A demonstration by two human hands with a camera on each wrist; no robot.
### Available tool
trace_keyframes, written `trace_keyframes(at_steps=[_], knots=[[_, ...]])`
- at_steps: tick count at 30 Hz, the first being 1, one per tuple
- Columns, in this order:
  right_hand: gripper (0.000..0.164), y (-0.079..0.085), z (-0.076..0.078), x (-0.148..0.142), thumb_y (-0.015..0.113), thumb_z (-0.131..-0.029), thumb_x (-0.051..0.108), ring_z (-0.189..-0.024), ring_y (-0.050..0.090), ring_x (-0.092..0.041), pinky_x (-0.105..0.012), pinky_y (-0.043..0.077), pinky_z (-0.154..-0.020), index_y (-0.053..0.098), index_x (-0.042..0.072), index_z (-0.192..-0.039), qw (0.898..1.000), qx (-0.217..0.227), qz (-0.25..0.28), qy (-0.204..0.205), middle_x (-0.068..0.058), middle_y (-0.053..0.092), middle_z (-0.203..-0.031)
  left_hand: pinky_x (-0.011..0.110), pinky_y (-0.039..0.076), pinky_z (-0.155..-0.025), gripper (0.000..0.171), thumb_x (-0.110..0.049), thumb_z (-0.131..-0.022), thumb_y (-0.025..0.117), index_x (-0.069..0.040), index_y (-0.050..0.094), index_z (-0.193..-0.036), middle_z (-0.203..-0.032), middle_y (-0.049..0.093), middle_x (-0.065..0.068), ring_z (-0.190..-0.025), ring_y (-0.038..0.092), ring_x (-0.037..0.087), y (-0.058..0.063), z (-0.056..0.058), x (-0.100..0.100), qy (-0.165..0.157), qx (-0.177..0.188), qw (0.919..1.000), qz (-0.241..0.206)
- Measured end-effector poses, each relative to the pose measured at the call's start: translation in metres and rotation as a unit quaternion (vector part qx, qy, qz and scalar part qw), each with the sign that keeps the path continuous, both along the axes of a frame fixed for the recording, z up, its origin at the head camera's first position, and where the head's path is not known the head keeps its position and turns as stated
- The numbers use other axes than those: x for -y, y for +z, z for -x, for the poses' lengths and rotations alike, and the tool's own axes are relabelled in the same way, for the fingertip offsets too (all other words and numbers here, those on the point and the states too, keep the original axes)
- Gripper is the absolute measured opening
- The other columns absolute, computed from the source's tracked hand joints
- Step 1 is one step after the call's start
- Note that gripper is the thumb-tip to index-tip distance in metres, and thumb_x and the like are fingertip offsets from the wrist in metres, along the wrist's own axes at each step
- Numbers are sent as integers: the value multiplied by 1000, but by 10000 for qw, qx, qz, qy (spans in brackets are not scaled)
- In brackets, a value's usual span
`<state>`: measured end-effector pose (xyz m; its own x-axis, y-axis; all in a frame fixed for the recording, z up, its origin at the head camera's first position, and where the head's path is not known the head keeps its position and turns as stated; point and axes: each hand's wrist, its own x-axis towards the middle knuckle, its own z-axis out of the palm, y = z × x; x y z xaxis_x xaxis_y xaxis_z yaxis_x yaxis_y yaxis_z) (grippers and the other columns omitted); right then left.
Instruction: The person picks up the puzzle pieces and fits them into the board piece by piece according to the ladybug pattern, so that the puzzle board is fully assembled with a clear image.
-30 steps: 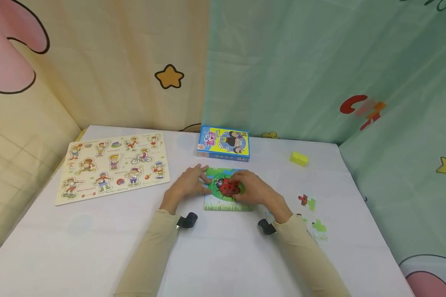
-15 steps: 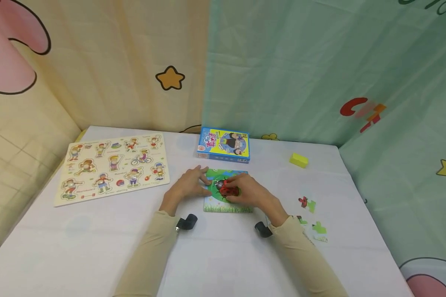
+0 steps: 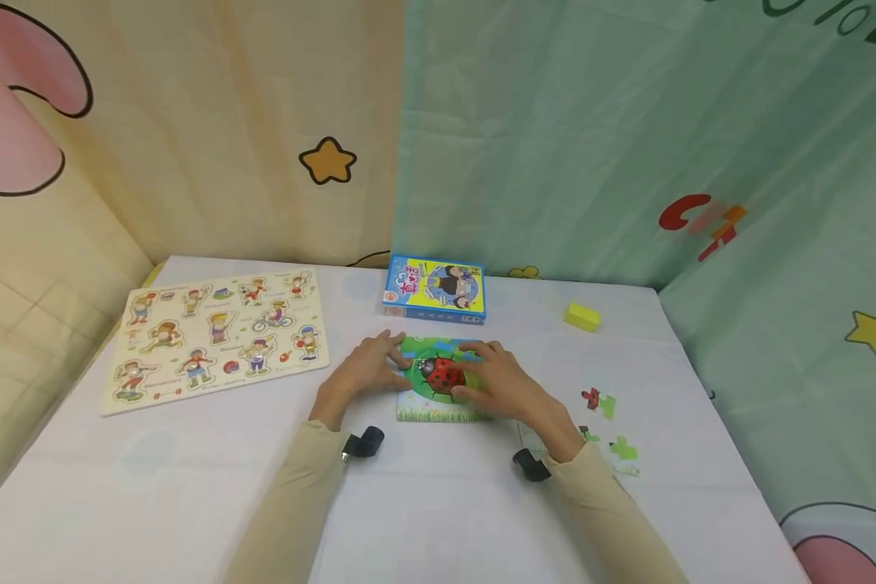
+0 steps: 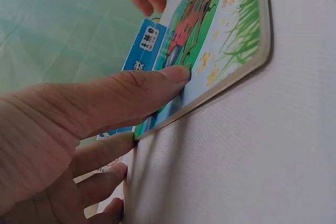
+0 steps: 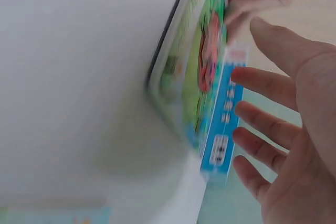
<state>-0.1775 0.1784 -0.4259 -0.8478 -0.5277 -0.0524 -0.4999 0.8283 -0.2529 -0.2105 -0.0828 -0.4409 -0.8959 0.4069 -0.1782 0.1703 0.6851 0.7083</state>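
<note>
A ladybug jigsaw puzzle (image 3: pixel 438 412) lies flat on the table in front of me, its red ladybug (image 3: pixel 441 376) plainly visible. At its left edge my left hand (image 3: pixel 363 371) holds the board. In the left wrist view the thumb (image 4: pixel 131 94) presses on the picture while the index finger meets the board's edge. My right hand (image 3: pixel 509 385) hovers over the right part of the puzzle, hiding that side. Its fingers are spread with nothing between them, as the right wrist view also shows of the hand (image 5: pixel 304 114).
Several loose jigsaw pieces (image 3: pixel 623 448) lie right of my right forearm, some partly hidden by it. A blue and yellow box (image 3: pixel 434 289) lies behind the puzzle. A yellow block (image 3: pixel 581 317) is at the back right, and a wooden peg puzzle (image 3: pixel 219 341) at the left.
The right hand was bent over the ladybug; its fingers have spread and drawn back right, uncovering more of the picture. The left hand keeps its place. The head view has shifted slightly.
</note>
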Motion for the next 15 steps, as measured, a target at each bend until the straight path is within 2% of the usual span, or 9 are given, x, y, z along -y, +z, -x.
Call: trace_keyframes(at_steps=[6, 15], knots=[[45, 1, -12, -47, 75, -90, 27, -127, 50, -37, -57, 44, -105, 67, 7, -129, 9975, -300, 505, -391, -14, 58, -140, 60, 15, -124, 37, -23, -78, 85, -10, 77, -111, -161, 38, 5, -154, 16, 40, -1, 0, 3, 12, -64, 10000, 57], [43, 3, -36, -112, 76, -88, 17, -127, 51, -42, -59, 45, -106, 66, 1, -127, 9906, -179, 735, -1144, -19, 59, -136, 60, 15, -124, 38, -24, -78, 85, -10, 77, -112, -161, 38, 4, -154, 16, 40, -7, 2, 2, -13, -71, 10000, -2]])
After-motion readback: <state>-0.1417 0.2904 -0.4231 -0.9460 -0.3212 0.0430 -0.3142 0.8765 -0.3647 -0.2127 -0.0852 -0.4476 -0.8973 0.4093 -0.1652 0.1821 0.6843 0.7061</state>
